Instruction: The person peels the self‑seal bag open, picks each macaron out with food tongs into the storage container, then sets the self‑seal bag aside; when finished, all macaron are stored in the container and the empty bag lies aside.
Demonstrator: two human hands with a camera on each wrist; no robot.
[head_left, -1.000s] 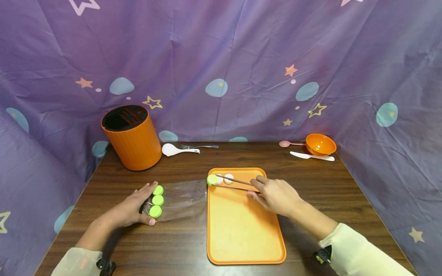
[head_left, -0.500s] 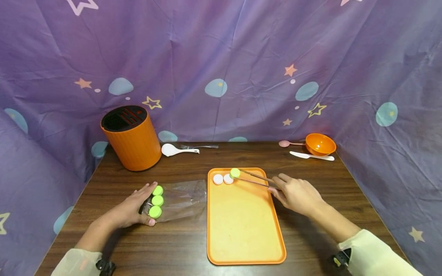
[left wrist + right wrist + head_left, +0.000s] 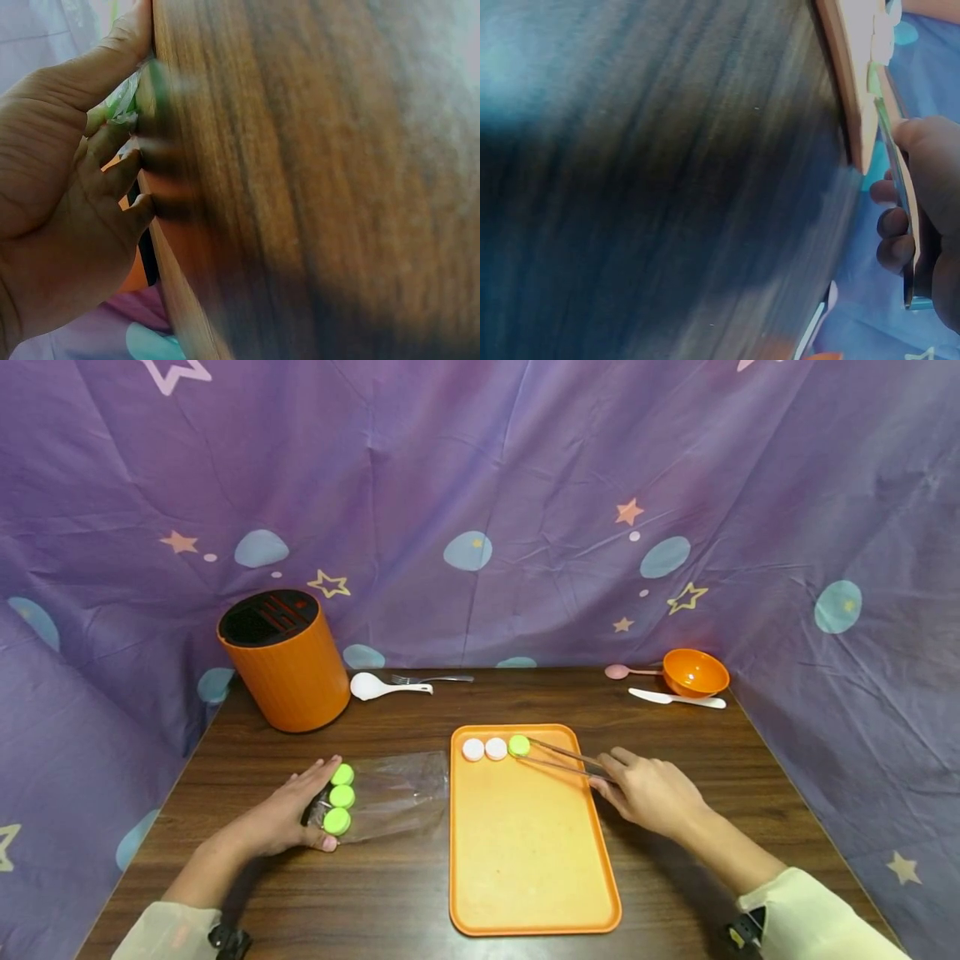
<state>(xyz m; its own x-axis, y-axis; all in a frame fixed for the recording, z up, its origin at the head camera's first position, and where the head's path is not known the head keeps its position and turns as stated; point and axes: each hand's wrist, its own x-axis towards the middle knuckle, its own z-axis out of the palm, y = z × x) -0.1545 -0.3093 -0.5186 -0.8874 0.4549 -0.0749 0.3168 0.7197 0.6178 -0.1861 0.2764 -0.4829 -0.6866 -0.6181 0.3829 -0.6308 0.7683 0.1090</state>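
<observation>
My right hand (image 3: 656, 793) holds a pair of metal tongs (image 3: 562, 767). Their tips stand on either side of a round green macaron-like piece (image 3: 519, 745) at the tray's far end; whether they still press it, I cannot tell. Two white round pieces (image 3: 484, 749) sit to its left, making a row on the orange tray (image 3: 532, 843). Over at the left, my left hand (image 3: 288, 810) holds one end of a clear plastic bag (image 3: 401, 793), thumb and fingers spanning a row of three green pieces (image 3: 342, 796). In the left wrist view, the fingers (image 3: 124, 176) bend slightly.
An orange knife block (image 3: 288, 668) stands at the back left. Beside it lie a white ladle-like spoon (image 3: 386, 686) and a fork (image 3: 435, 678). At the back right are an orange bowl (image 3: 696, 674), a pink spoon (image 3: 626, 672) and a white knife (image 3: 675, 698). Purple cloth surrounds the table.
The right hand has moved right with the tongs, carrying the green piece from the tray's left corner past the white pieces, then down to their right. The left hand has stayed put.
</observation>
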